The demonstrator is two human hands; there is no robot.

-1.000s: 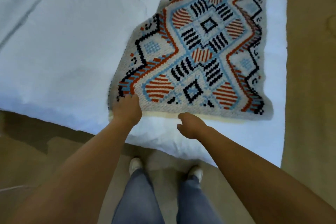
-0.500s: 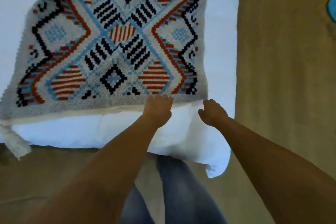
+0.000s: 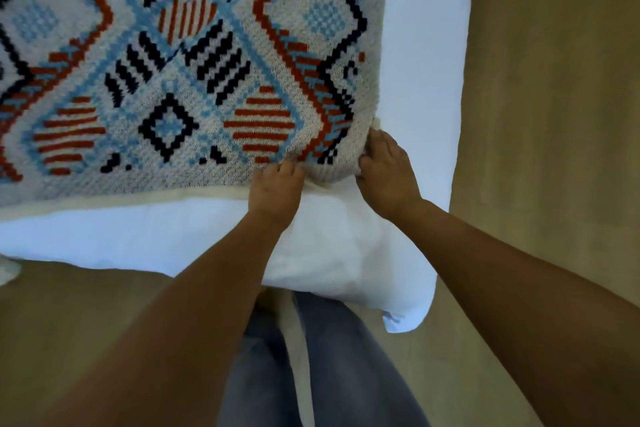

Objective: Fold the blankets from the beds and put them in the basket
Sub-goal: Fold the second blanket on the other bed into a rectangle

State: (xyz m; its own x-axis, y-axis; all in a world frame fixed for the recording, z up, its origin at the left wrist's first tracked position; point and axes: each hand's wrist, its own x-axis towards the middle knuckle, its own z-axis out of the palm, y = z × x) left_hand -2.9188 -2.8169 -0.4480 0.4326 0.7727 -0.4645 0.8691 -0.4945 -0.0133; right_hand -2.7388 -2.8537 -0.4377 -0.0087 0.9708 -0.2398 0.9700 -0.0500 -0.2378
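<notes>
A knitted blanket (image 3: 194,73) with a red, blue and black geometric pattern on grey lies spread over the white bed (image 3: 422,87). Its near right corner is bunched up between my two hands. My left hand (image 3: 277,187) grips the blanket's near edge just left of that corner, fingers curled into the fabric. My right hand (image 3: 388,170) grips the corner itself from the right side. No basket is in view.
The bed's white sheet (image 3: 329,253) hangs over the near edge and ends in a corner at the lower right. Tan carpet (image 3: 554,114) runs along the bed's right side and in front. My legs in grey trousers (image 3: 311,374) stand against the bed.
Both hands slid right along the blanket's near edge to its right corner. From resting beside the edge, they now grip the fabric, and the corner has bunched up.
</notes>
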